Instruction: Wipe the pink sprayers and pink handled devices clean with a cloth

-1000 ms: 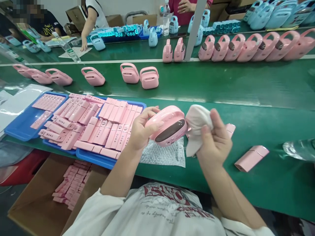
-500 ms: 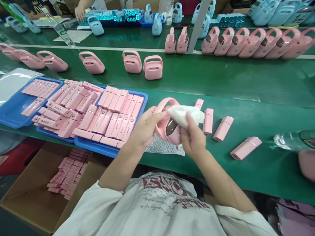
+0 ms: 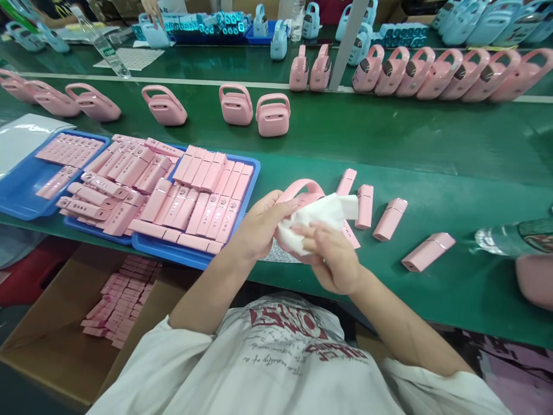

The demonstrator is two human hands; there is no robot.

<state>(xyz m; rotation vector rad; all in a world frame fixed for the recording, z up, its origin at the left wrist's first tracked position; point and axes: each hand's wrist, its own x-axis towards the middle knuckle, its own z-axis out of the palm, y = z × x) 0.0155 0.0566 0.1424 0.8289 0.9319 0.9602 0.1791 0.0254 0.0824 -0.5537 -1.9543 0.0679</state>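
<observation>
My left hand (image 3: 263,225) is closed round the left side of a pink speaker with a carrying handle (image 3: 302,187), held over the near edge of the green table. A white cloth (image 3: 322,214) lies across the speaker's front and hides its dark window. My right hand (image 3: 337,253) grips the cloth and presses it on the speaker with bent fingers. Beneath, a piece of silvery sheet (image 3: 283,253) shows in part. Several pink microphones without heads, boxy stick shapes (image 3: 365,206), lie just right of the speaker.
Blue trays (image 3: 248,202) full of pink sticks stand at left, above a cardboard box (image 3: 47,346) of more. Pink speakers (image 3: 273,115) stand along the green belt, with another row (image 3: 367,69) behind. A bottle (image 3: 510,237) lies at right. Across the table, a person's hand (image 3: 152,11) touches a blue speaker.
My right hand has brought the cloth down over the speaker's front, covering its window. Speakers on the belt have shifted slightly right. The hand across the table has reached a blue speaker.
</observation>
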